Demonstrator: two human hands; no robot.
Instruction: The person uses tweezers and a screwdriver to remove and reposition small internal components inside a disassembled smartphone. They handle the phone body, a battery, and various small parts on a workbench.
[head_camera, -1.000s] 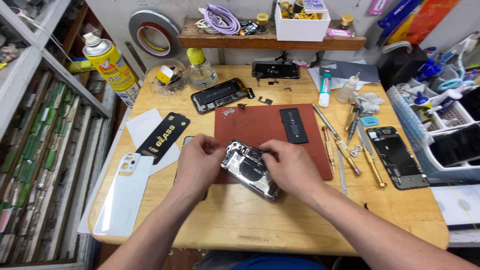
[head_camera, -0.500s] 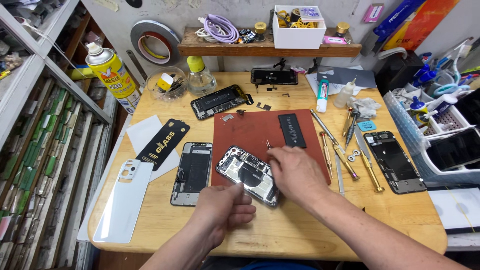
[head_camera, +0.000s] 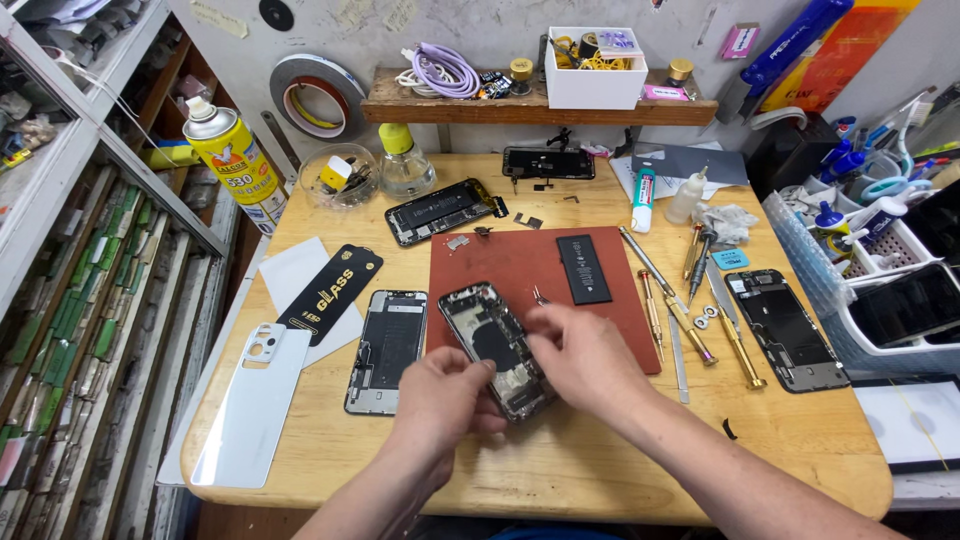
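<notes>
Both hands close in on the opened phone chassis (head_camera: 495, 350), lying half on the red mat (head_camera: 520, 265) at the worktop's (head_camera: 600, 470) near edge. Left hand (head_camera: 445, 395) steadies its lower end, fingers curled on the frame; right hand (head_camera: 585, 355) pinches at the inside. Beyond, a loose battery (head_camera: 584, 268) and screwdrivers (head_camera: 665, 300) wait within reach.
</notes>
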